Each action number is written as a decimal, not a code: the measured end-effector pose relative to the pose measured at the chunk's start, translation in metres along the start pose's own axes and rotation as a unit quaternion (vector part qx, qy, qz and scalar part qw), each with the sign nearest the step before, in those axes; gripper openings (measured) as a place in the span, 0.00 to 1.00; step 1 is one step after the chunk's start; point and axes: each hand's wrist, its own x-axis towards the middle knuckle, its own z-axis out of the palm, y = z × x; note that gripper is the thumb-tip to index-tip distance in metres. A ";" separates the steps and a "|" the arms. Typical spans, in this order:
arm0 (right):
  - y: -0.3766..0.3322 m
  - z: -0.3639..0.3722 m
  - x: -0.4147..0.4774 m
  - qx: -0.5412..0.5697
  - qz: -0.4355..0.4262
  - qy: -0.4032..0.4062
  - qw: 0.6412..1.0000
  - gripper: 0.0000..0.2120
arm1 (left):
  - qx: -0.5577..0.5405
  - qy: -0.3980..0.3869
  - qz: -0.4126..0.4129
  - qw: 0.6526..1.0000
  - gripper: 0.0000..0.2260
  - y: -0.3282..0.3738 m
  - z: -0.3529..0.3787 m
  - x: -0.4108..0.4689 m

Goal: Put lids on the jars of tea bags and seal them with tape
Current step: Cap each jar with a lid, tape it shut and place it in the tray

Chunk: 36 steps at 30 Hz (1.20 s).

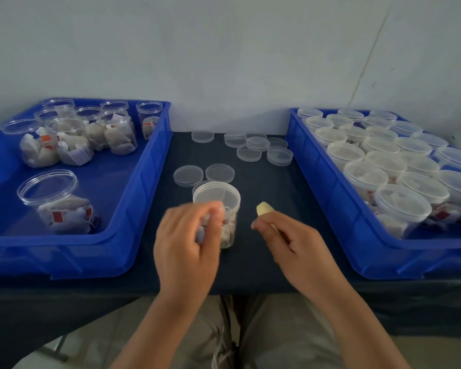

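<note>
Two blue bins sit on the dark worktop (264,182): the left bin (149,166) holds open jars (67,139) of tea bags, the right bin (328,198) sealed jars (402,206), with loose lids (256,145) scattered between. A capped jar (230,230) stands at the middle front, and the blurred left hand (184,243) curls against its near side; I cannot tell whether it grips. Just beside it, the right hand (296,243) pinches a small yellowish strip (264,209) between thumb and finger.

The left bin (155,155) and right bin (325,187) were coloured bright blue, the tablecloth (250,187) dark navy, the jar (230,227) clear, the tape (264,209) pale yellow.
</note>
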 end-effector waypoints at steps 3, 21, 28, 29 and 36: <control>0.001 -0.005 0.010 -0.026 0.037 -0.028 0.999 0.13 | -0.095 -0.104 -0.199 0.970 0.39 -0.016 0.005 0.011; -0.008 -0.003 0.053 -0.121 0.118 -0.107 0.980 0.08 | -0.146 -0.220 -0.185 0.947 0.27 -0.017 0.029 0.034; -0.015 -0.005 0.056 -0.148 0.116 -0.105 0.977 0.11 | -0.071 -0.220 -0.191 0.954 0.24 -0.028 0.038 0.037; -0.016 -0.005 0.056 -0.150 0.116 -0.105 0.976 0.12 | -0.052 -0.221 -0.183 0.957 0.24 -0.028 0.038 0.037; -0.019 -0.003 0.059 -0.186 0.111 -0.099 0.971 0.11 | -0.067 -0.234 -0.141 0.960 0.26 -0.033 0.033 0.036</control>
